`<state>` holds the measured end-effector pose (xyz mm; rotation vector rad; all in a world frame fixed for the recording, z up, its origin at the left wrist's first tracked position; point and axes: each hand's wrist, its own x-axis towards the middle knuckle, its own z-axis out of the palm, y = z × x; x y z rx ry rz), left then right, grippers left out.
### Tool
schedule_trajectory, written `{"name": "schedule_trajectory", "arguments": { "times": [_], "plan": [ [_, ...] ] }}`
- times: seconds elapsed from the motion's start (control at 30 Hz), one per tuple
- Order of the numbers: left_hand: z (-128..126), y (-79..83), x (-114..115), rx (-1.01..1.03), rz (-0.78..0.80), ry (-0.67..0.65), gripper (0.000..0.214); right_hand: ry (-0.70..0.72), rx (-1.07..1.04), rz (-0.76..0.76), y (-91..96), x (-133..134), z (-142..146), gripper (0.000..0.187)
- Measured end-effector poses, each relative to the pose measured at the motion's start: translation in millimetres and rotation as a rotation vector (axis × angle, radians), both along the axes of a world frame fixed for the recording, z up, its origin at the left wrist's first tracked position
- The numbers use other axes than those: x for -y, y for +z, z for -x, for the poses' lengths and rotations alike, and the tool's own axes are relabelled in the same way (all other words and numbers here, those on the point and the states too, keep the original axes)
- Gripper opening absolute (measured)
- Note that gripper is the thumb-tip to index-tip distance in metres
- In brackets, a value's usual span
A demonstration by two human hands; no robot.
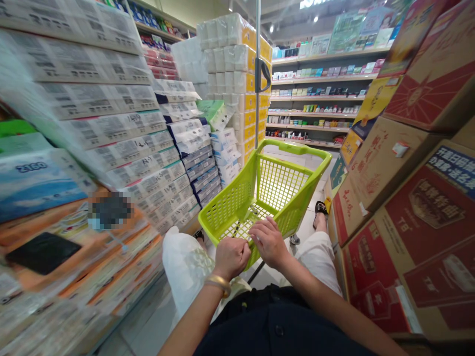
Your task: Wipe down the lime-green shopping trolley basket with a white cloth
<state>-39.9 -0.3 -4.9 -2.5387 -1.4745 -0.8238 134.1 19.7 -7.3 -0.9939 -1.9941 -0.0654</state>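
A lime green plastic shopping basket on wheels (230, 200) stands between my knees, and nothing shows inside it. My left hand (233, 257) is closed at the basket's near rim, its thumb side toward my right hand. Whether it grips the rim or anything else is hidden. My right hand (270, 242) rests over the same rim, fingers stretched out and slightly bent, with nothing in them. A gold bracelet (218, 283) circles my left wrist.
Stacked packs of tissue paper (148, 148) rise on the left, with a black phone-like slab (43, 252) and a cable lying on lower packs. Cardboard cartons (423, 207) crowd the right side. A metal pole (257, 74) stands behind the basket. Stocked shelves (315, 97) line the back.
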Motion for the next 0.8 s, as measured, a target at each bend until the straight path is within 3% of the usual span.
{"name": "schedule_trajectory", "arguments": {
  "times": [0.1, 0.27, 0.43, 0.63, 0.8],
  "plan": [
    [0.3, 0.0, 0.8, -0.002, 0.008, 0.001, 0.037, 0.029, 0.016, -0.010, 1.0, -0.9, -2.9, 0.022],
    [-0.7, 1.0, 2.4, -0.005, 0.015, 0.010, 0.038, -0.120, -0.072, -0.002, 2.9, -7.4, -11.2, 0.023],
    [-0.4, 1.9, 2.6, -0.013, 0.036, 0.009, 0.038, 0.046, 0.022, -0.012, -0.7, 2.5, 2.4, 0.021],
    [-0.5, 2.9, 3.8, -0.013, 0.055, 0.013, 0.038, -0.113, -0.030, 0.021, 3.2, -6.5, -11.0, 0.025],
    [-0.4, 3.2, 2.7, -0.006, 0.056, -0.003, 0.038, -0.004, -0.007, 0.000, -0.2, 1.0, -2.2, 0.023]
  ]
}}
